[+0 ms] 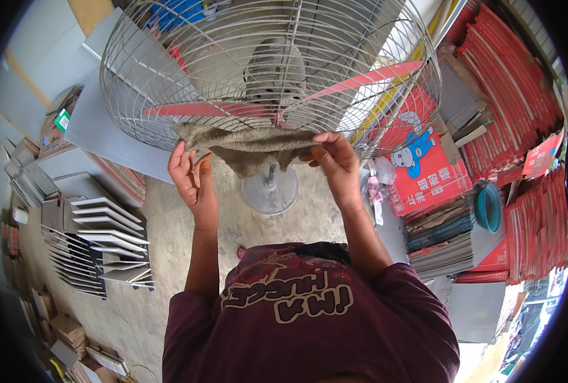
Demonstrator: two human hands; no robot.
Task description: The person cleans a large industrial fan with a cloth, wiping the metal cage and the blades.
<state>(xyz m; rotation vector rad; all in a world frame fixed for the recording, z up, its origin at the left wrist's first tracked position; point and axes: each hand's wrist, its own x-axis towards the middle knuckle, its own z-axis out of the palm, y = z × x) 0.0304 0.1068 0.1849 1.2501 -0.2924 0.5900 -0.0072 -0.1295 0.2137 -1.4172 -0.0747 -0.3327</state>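
Note:
A grey-brown rag (252,142) is stretched between my two hands, along the lower front of a large pedestal fan (284,48). My left hand (193,182) grips its left end between thumb and fingers. The right end is pinched in my right hand (337,163). Below the wire guard the cloth's loose middle sags. Behind the wires show red fan blades (354,80) and the grey motor housing (274,67). The fan's round base (270,191) stands on the concrete floor under the rag. Whether the rag touches the guard I cannot tell.
On the right are stacks of red flattened cartons (510,83), a red printed box (427,166) and a teal basin (488,207). A rack of tile samples (108,239) stands at left, near a large grey panel (114,127). Small cardboard boxes (70,332) lie at lower left.

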